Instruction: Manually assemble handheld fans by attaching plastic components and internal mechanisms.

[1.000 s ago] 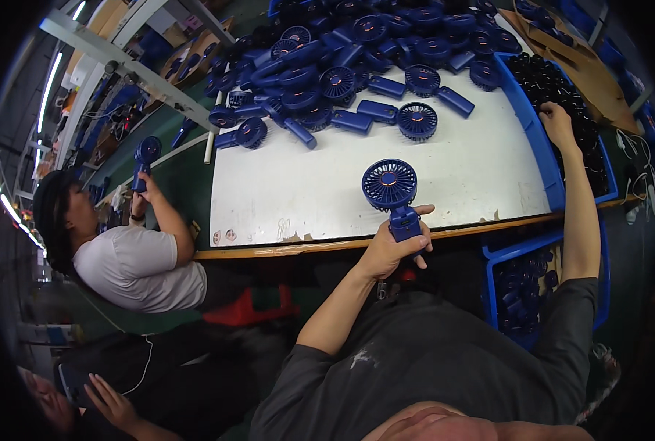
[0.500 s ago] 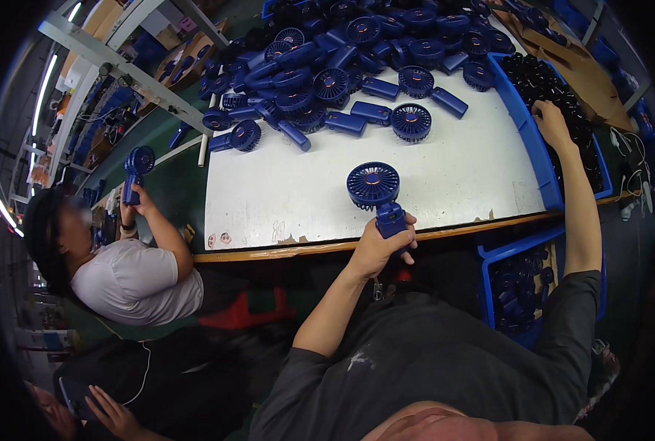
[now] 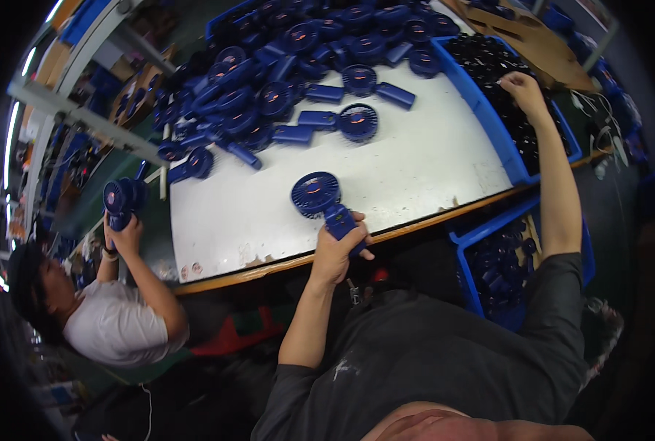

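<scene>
One blue fan (image 3: 316, 192) is seen near the middle of the frame, its handle partly hidden by the left hand (image 3: 335, 250), which is wrapped tightly around it. At the upper right, the right hand (image 3: 524, 92) is bent over small black parts (image 3: 482, 55) in one blue bin (image 3: 480, 110) — whether anything is pinched cannot be told. At the top, a big heap of fans (image 3: 276, 99) is cut off — too jumbled to be counted.

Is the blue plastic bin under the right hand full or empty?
Not empty: small black parts spread across the blue rectangular plastic bin beneath the right hand. Their depth is hidden.
</scene>
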`<control>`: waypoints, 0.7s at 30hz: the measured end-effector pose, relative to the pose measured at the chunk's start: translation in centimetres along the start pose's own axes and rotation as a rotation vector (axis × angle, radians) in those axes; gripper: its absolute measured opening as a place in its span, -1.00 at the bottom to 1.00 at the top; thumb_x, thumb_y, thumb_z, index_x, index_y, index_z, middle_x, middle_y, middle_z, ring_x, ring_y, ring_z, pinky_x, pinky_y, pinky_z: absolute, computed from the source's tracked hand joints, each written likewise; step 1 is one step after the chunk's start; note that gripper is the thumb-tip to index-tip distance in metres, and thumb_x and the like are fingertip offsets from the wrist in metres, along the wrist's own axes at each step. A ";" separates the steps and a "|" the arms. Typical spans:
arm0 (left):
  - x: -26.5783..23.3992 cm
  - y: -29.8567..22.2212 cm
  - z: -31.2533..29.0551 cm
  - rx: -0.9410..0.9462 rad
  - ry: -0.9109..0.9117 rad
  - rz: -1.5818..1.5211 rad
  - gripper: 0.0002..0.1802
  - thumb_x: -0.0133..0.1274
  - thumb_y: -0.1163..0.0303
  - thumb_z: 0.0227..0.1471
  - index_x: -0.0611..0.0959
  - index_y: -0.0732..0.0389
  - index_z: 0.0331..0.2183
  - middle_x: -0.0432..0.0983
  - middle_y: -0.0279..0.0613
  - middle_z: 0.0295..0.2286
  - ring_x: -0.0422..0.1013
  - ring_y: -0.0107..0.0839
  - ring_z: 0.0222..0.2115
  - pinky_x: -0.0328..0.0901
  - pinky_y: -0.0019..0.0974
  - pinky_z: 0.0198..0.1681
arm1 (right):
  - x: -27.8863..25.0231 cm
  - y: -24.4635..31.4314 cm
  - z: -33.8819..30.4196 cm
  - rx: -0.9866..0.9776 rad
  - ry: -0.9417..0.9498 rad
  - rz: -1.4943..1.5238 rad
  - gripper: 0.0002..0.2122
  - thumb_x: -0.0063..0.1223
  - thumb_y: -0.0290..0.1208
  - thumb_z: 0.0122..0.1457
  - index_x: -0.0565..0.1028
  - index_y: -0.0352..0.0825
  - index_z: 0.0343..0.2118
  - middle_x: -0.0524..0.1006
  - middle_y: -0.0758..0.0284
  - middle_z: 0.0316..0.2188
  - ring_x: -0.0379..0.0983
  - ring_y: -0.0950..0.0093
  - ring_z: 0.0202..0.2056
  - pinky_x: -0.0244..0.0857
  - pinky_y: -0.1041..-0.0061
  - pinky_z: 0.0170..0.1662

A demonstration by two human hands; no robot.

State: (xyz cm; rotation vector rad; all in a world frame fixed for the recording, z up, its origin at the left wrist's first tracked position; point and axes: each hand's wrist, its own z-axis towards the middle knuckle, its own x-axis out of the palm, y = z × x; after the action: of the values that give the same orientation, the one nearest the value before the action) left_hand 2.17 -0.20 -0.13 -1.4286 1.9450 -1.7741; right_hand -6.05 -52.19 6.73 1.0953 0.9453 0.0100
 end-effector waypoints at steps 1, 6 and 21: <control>0.4 -0.1 -0.1 0.014 -0.013 -0.005 -0.62 0.18 0.50 0.03 0.44 0.41 -0.13 0.46 -0.14 -0.44 0.51 -0.36 -0.43 0.53 -0.33 -0.54 | -0.3 0.2 -0.1 0.002 -0.011 0.060 -0.83 0.17 -0.31 0.12 0.60 -0.30 -0.33 0.50 0.45 -0.52 0.31 0.63 -0.57 0.21 0.60 -0.53; 0.7 0.3 0.3 0.048 0.022 0.081 -0.64 0.17 0.51 0.04 0.46 0.43 -0.13 0.47 -0.14 -0.41 0.51 -0.37 -0.40 0.53 -0.34 -0.53 | -0.5 1.1 -1.4 0.011 -0.045 0.276 -0.77 0.15 -0.29 0.13 0.58 -0.38 -0.33 0.50 0.37 -0.46 0.37 0.58 -0.47 0.28 0.59 -0.42; 3.4 1.3 -0.8 0.267 -0.019 0.313 -0.68 0.15 0.55 0.09 0.51 0.32 -0.08 0.49 -0.25 -0.28 0.48 -0.53 -0.36 0.50 -0.40 -0.33 | 15.3 13.2 -27.1 0.038 0.577 0.746 -0.85 0.15 -0.52 0.18 0.47 -0.43 -0.23 0.53 0.36 -0.36 0.45 0.64 -0.30 0.41 0.60 -0.21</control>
State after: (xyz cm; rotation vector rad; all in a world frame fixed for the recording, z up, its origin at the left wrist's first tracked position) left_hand -0.88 -2.30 0.59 -0.9912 1.7284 -1.7811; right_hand -8.53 -18.61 3.52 1.4616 0.9843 0.9629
